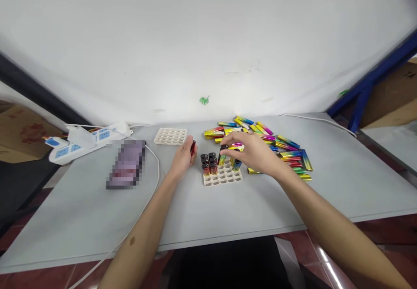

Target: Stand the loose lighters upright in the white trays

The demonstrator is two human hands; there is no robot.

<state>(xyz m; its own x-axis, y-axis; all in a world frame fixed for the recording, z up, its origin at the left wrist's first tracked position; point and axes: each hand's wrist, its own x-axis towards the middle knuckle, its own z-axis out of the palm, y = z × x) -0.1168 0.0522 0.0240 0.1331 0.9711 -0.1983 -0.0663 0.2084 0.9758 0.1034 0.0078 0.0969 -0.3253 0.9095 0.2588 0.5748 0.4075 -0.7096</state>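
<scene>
A pale tray with rows of holes sits on the table in front of me. Several black-topped, shiny red tubes stand upright in its left holes, and a bluish black-topped tube stands at the right side. My right hand pinches the black top of a yellow-green metallic tube over the tray's back part; its lower end is within or just above a hole. Left of the tray, my left hand is closed around a dark red, black-ended tube, mostly hidden by the fingers.
A heap of glossy multicoloured metallic tubes lies right of the tray. Another pale tray lies behind my left hand. Leftward are a blurred phone, a power strip and a white cable. A white wall rises behind.
</scene>
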